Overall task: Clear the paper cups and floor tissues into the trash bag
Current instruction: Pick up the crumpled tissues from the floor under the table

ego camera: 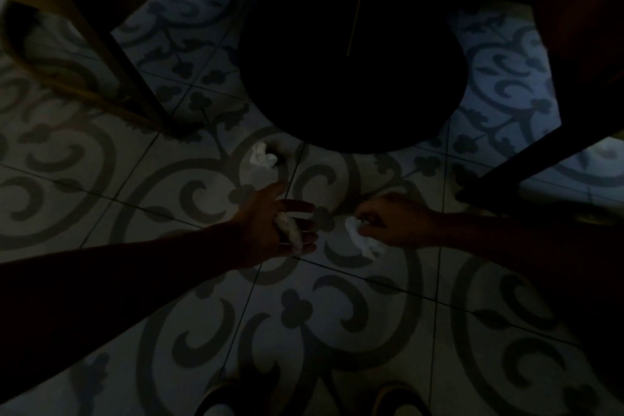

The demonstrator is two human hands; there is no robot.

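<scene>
- Toes of two shoes (400, 397) at bottom edge, on patterned floor (175, 280).
- Left hand (270, 230): grip loose, fingers half spread, small tissue wad (288, 231) in palm.
- Right hand (395, 223): fingertips pinched on second tissue (363, 238), seemingly low at floor.
- Best lifted whole, then bunched tight.
- Third tissue (264, 154) loose beyond, near round dark base (351, 78).
- Three tissues counted; no cups, no trash bag visible.

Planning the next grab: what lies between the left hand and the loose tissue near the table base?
Only bare patterned floor tile, as the head view shows, between the left hand, which already holds a tissue, and the crumpled tissue.
</scene>
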